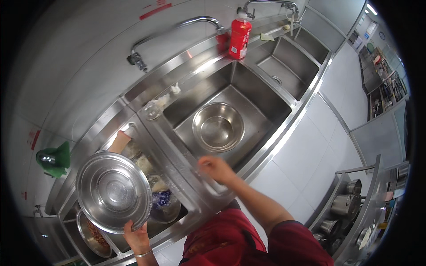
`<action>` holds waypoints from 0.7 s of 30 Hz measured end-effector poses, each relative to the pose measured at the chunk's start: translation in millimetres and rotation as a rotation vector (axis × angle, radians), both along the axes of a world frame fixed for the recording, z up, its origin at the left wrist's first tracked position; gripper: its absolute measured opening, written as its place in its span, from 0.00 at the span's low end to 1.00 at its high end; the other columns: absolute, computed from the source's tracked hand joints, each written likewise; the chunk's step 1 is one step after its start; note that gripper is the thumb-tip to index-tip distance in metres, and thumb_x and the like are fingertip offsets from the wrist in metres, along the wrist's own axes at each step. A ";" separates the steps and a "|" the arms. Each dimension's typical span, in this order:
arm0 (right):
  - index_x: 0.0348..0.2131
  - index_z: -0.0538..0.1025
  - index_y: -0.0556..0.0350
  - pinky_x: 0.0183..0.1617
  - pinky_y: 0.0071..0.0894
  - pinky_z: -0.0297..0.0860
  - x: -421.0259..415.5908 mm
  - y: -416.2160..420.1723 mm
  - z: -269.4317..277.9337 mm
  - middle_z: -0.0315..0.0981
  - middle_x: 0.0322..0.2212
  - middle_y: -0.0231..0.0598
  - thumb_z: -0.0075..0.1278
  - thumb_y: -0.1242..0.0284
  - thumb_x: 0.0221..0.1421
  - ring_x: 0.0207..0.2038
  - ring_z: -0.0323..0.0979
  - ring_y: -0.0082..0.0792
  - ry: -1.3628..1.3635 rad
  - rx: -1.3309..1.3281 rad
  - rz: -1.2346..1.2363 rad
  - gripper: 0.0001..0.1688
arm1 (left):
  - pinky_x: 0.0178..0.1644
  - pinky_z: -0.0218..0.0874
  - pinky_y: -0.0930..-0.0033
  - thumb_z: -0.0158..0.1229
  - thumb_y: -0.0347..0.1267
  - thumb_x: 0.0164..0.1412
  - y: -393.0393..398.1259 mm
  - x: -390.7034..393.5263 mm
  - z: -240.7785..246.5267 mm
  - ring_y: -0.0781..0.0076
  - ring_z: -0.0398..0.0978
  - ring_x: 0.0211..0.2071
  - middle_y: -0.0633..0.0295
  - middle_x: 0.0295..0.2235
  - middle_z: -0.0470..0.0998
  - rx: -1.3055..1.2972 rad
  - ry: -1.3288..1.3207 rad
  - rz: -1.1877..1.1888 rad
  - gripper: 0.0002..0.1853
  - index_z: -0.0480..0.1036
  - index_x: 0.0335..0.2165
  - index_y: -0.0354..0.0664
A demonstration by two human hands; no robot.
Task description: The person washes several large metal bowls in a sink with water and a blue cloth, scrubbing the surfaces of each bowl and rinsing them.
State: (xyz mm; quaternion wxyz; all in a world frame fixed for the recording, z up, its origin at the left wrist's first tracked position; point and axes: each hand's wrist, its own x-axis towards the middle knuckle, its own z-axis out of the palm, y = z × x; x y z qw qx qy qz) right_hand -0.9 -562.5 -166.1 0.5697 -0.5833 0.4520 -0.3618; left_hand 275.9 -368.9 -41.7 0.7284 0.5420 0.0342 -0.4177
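My left hand point(137, 234) grips the rim of a wide, shallow stainless steel basin point(114, 191), tilted over the left sink. Beneath the basin, several bowls or pots are partly hidden, with something dark blue point(161, 198) among them. My right hand point(214, 169) is over the steel divider at the near left edge of the middle sink, its fingers curled and slightly blurred; whether it holds anything small is unclear. Farther ahead, a round steel bowl point(218, 127) with what looks like water in it stands on the middle sink's floor.
A red bottle point(239, 38) stands on the ledge between the sinks, near a chrome faucet point(199, 20). Scraps and a clear lid point(152, 110) lie on the back ledge. A green cloth point(60, 159) hangs at left; a bowl of reddish-brown bits point(96, 237) sits at lower left. Pots point(344, 204) fill a rack at right.
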 end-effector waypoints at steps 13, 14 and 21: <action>0.31 0.71 0.68 0.26 0.35 0.69 -139.2 -125.4 -101.2 0.71 0.26 0.48 0.54 0.66 0.42 0.25 0.72 0.37 0.573 0.713 -0.214 0.21 | 0.39 0.69 0.64 0.47 0.29 0.50 -22.3 -94.1 7.9 0.60 0.73 0.37 0.56 0.37 0.74 0.077 0.134 0.177 0.14 0.67 0.37 0.34; 0.31 0.71 0.66 0.24 0.35 0.69 -147.9 -132.1 -128.3 0.71 0.25 0.46 0.54 0.66 0.42 0.24 0.71 0.36 0.487 0.804 -0.230 0.20 | 0.36 0.69 0.65 0.47 0.28 0.50 -25.0 -98.6 10.7 0.64 0.73 0.36 0.61 0.34 0.75 0.102 0.142 0.206 0.11 0.68 0.35 0.39; 0.27 0.70 0.56 0.19 0.33 0.68 -142.5 -130.7 -180.1 0.68 0.21 0.39 0.53 0.67 0.45 0.20 0.68 0.31 0.099 1.084 -0.503 0.12 | 0.32 0.68 0.67 0.45 0.28 0.50 7.7 -91.9 13.6 0.64 0.74 0.34 0.58 0.35 0.74 0.120 0.053 0.327 0.12 0.68 0.35 0.37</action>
